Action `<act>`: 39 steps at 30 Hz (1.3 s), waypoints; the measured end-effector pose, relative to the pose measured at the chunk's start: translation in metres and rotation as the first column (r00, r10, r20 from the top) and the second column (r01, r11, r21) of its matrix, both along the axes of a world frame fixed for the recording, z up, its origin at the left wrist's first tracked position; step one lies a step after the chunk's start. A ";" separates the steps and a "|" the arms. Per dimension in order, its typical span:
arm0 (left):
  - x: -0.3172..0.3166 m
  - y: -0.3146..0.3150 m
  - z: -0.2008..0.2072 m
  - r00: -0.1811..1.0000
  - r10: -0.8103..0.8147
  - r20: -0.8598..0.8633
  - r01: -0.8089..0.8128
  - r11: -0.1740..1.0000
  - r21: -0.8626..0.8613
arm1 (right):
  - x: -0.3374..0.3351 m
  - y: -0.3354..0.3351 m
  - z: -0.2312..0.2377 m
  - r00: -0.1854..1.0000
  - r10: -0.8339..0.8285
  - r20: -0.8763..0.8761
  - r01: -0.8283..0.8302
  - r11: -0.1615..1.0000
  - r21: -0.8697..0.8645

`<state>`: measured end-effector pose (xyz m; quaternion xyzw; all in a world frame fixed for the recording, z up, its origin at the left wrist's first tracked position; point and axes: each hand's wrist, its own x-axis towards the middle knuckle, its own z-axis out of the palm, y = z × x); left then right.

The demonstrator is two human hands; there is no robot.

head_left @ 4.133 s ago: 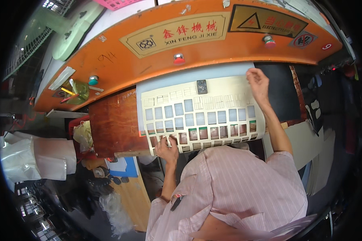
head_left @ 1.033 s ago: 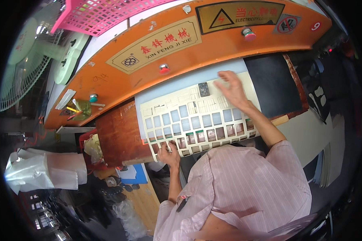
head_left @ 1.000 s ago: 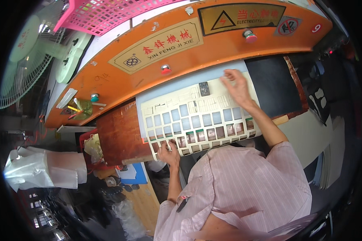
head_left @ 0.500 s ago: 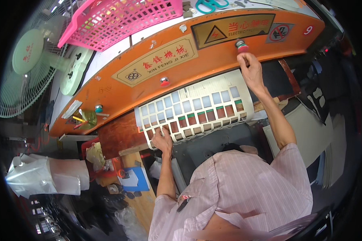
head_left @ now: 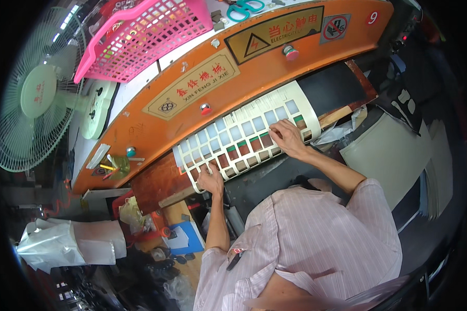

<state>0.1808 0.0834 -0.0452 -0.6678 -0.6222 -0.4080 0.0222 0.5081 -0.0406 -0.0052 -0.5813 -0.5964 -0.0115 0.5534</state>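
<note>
A cream sheet (head_left: 312, 119) with rows of rectangular cut-outs lies bent over a reddish-brown board (head_left: 149, 179). Pale blue, brown and green areas show in its openings. At the sheet's left end rests my left hand (head_left: 211, 181), its fingers bent but apart. My right hand (head_left: 288, 140) reaches over the right part of the sheet, fingertips on the cut-out rows, fingers slightly curled and apart. Neither hand visibly lifts anything. Beyond the sheet, an orange machine front (head_left: 259, 72) carries a right red button (head_left: 290, 53) and a left red button (head_left: 206, 109).
A pink basket (head_left: 140, 44) and teal scissors (head_left: 242, 9) are on the machine top. A green fan (head_left: 39, 88) stands at far left. A black pad (head_left: 332, 85) lies right of the sheet. Large pale sheets (head_left: 394, 150) lean at right; a blue folder (head_left: 184, 238) lies at lower left.
My right hand has left the right red button and come down leftward onto the sheet. My left hand stays at the sheet's left end. The view has shifted slightly.
</note>
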 end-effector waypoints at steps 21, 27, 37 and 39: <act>0.006 -0.028 -0.001 0.985 0.114 -0.130 -0.133 0.980 -0.147 | 0.027 0.211 0.030 0.957 0.266 0.116 -0.202 0.898 -0.391; 0.008 -0.040 0.001 0.975 0.147 -0.165 -0.177 0.967 -0.185 | 0.044 0.239 0.024 0.907 0.419 -0.040 -0.368 0.744 -0.557; 0.008 -0.050 0.011 0.974 0.155 -0.164 -0.201 0.927 -0.316 | 0.101 0.228 0.048 0.889 0.431 -0.154 -0.437 0.702 -0.562; 0.007 -0.051 0.008 0.973 0.151 -0.177 -0.199 0.934 -0.298 | 0.092 0.222 0.039 0.874 0.479 -0.086 -0.427 0.670 -0.607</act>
